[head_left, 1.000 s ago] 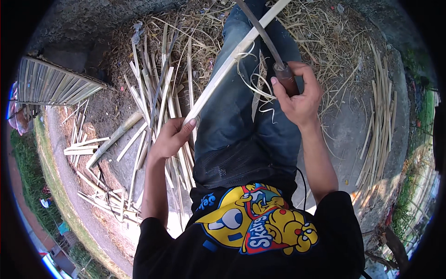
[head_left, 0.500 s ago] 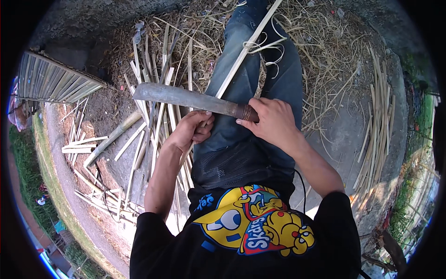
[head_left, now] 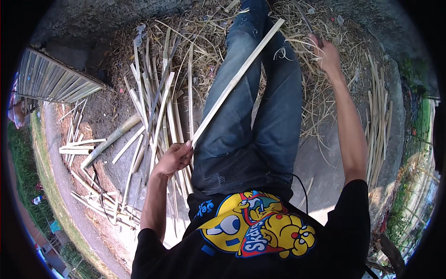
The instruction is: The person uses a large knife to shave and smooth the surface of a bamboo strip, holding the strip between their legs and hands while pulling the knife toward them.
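My left hand [head_left: 173,159] is closed round the near end of a pale bamboo strip [head_left: 236,80]. The strip slants up and to the right across my jeans-clad legs. Far off to the right, with the arm stretched out, my right hand [head_left: 329,59] grips a machete [head_left: 304,17] by its dark handle. The blade points away and to the left, seen nearly edge-on, and its far end runs out at the top of the view. Thin curled shavings [head_left: 299,43] hang between the right hand and the strip's far end.
A heap of split bamboo strips [head_left: 162,109] and a thicker bamboo pole [head_left: 111,139] lie at my left. More strips [head_left: 378,121] are stacked at the right. Loose shavings [head_left: 320,97] litter the ground. A bamboo slat panel [head_left: 60,79] stands at the far left.
My right hand has swung the machete from across the strip near my lap to the far right. My left hand has moved slightly down and left, still holding the strip.
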The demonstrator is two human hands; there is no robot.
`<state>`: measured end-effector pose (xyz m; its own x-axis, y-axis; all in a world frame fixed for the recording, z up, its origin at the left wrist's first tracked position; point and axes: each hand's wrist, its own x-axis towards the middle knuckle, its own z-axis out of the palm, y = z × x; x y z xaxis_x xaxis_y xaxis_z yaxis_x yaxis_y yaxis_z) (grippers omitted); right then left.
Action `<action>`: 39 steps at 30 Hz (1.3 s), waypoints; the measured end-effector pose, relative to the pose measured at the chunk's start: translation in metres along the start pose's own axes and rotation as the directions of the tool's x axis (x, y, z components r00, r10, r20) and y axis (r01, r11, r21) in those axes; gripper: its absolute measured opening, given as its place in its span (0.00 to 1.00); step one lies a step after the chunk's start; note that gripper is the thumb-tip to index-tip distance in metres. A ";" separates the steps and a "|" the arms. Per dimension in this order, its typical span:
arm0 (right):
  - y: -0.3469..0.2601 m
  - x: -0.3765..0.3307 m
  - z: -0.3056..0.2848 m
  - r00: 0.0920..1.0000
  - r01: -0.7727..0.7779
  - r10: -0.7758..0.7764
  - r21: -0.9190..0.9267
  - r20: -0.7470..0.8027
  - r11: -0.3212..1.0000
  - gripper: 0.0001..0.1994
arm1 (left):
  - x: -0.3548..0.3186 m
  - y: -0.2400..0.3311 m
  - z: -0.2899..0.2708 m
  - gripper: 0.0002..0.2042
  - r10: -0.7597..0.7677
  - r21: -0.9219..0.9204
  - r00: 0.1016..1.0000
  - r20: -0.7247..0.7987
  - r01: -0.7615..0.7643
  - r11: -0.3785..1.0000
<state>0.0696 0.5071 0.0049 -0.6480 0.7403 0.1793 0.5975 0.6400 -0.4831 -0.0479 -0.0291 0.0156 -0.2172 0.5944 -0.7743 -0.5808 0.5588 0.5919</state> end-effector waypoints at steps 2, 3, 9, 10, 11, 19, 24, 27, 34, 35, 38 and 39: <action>0.014 -0.009 -0.003 0.995 -0.035 0.034 0.014 0.099 0.999 0.37 | 0.006 -0.005 0.000 0.25 0.084 0.050 0.996 0.003 -0.084 0.995; 0.013 -0.021 -0.003 0.992 -0.042 0.044 -0.014 0.116 0.999 0.37 | 0.010 -0.004 0.000 0.23 0.054 0.033 0.999 -0.001 -0.053 0.998; -0.039 -0.072 -0.004 0.964 -0.244 0.264 0.352 -0.012 0.904 0.32 | 0.017 0.007 0.007 0.22 0.155 0.213 0.985 -0.070 -0.137 0.967; -0.043 -0.079 -0.004 0.975 -0.202 0.222 0.384 -0.008 0.901 0.32 | 0.018 0.010 0.008 0.22 0.166 0.225 0.984 -0.070 -0.147 0.963; -0.045 -0.086 -0.001 0.988 -0.135 0.152 0.445 -0.002 0.885 0.31 | 0.018 0.012 0.010 0.22 0.174 0.249 0.981 -0.082 -0.148 0.957; -0.110 -0.146 0.011 0.930 0.196 -0.206 0.063 0.304 0.979 0.31 | 0.030 0.029 0.027 0.25 0.150 0.304 0.984 -0.100 -0.114 0.946; -0.123 -0.170 0.017 0.843 0.329 -0.347 0.115 0.410 0.937 0.30 | 0.027 0.029 0.034 0.26 0.287 0.449 0.948 -0.136 -0.199 0.871; -0.100 -0.159 0.032 0.863 0.421 -0.417 0.049 0.285 0.906 0.30 | 0.028 0.024 0.037 0.27 0.398 0.621 0.901 -0.171 -0.215 0.754; -0.025 -0.059 0.008 0.998 -0.026 0.031 -0.088 0.048 0.996 0.33 | -0.007 -0.008 0.010 0.29 0.416 0.688 0.884 -0.212 -0.167 0.706; -0.006 -0.039 -0.005 0.975 -0.199 0.196 0.020 0.103 0.980 0.36 | -0.018 -0.017 0.004 0.29 0.358 0.680 0.904 -0.236 -0.110 0.725; 0.040 -0.014 -0.019 0.984 -0.168 0.166 -0.036 -0.071 0.985 0.36 | -0.028 -0.039 -0.007 0.29 0.341 0.673 0.904 -0.259 -0.085 0.735; 0.047 -0.018 -0.019 0.983 -0.153 0.155 0.034 -0.098 0.988 0.36 | -0.024 -0.042 -0.008 0.28 0.394 0.682 0.885 -0.247 -0.130 0.720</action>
<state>0.1183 0.5282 -0.0050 -0.4980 0.8472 0.1850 0.6732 0.5122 -0.5334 -0.0243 -0.0712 0.0073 -0.6150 0.6035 -0.5075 0.1451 0.7192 0.6794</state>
